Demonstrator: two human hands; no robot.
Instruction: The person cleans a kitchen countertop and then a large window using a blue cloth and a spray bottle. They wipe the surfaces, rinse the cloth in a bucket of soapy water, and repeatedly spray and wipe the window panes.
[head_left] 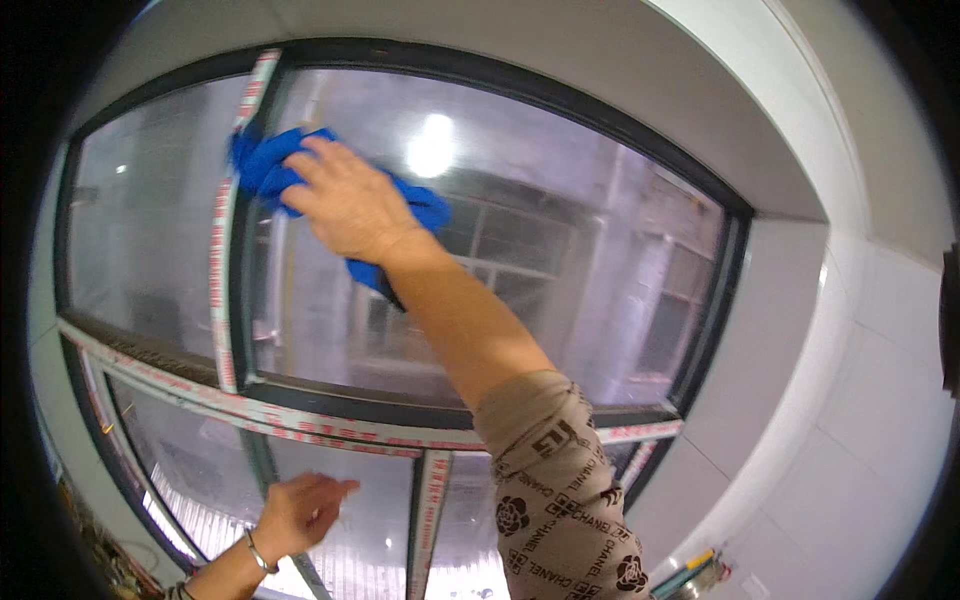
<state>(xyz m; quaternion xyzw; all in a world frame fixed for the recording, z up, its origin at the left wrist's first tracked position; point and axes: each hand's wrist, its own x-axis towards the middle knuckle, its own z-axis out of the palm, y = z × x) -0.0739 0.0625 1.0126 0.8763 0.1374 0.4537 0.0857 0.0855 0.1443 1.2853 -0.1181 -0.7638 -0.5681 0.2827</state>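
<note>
My right hand (355, 205) is pressed on a crumpled blue cloth (270, 165), its fingers bent over the fabric. The cloth lies against the upper part of a large window pane (520, 330), overlapping the dark upright frame at its left side. Loose folds of it hang out below and to the right of the palm. Lower left, my left hand (298, 513), with a silver bracelet (260, 552) at the wrist, hovers before the lower panes. Nothing shows in it; the fingers are loosely bent, one stretched to the right.
White protective tape (222, 280) with red print covers parts of the dark window frame (560, 98). A grey tiled recess (740, 330) borders the window at right. Near the bottom right lie a few long-handled items (690, 575), one yellow and green. A building shows through the glass.
</note>
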